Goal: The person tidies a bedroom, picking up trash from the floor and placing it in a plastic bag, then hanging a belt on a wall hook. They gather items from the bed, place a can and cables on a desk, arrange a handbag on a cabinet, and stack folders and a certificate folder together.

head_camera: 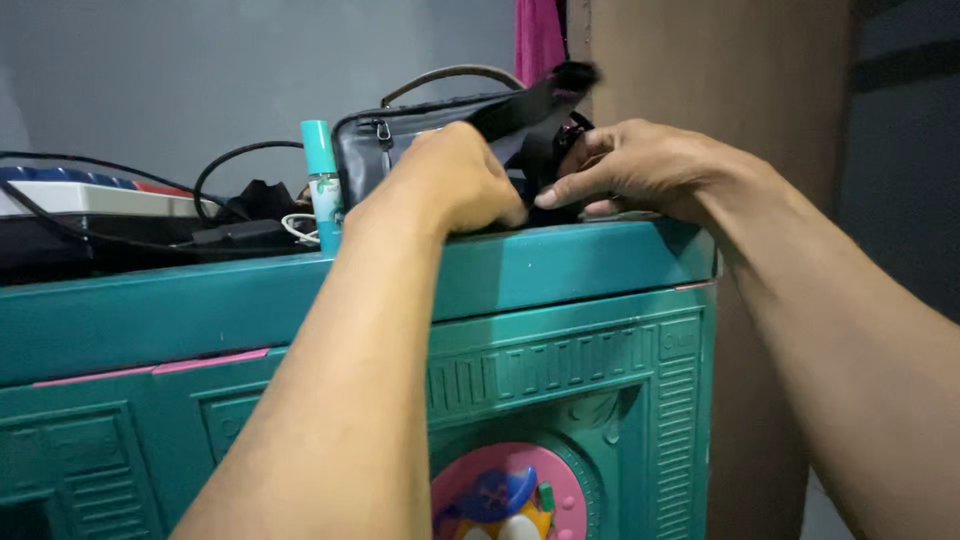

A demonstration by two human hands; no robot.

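Seen from the head view, a black fabric strap [530, 115] rises slantwise up to the right from a dark grey zippered leather bag [400, 150], which stands on top of the teal plastic cabinet [560, 265]; what the bag holds cannot be seen. The left hand [455, 180] is clenched around the strap's lower part, arm reaching up from below. The right hand [635, 165] pinches the strap from the right, fingers extended, beside a slim teal-capped bottle [322, 185] and black cables [225, 170].

We see a black strap [525, 115], folded and raised, above a dark zipped bag [375, 150] atop the teal cabinet [560, 260].
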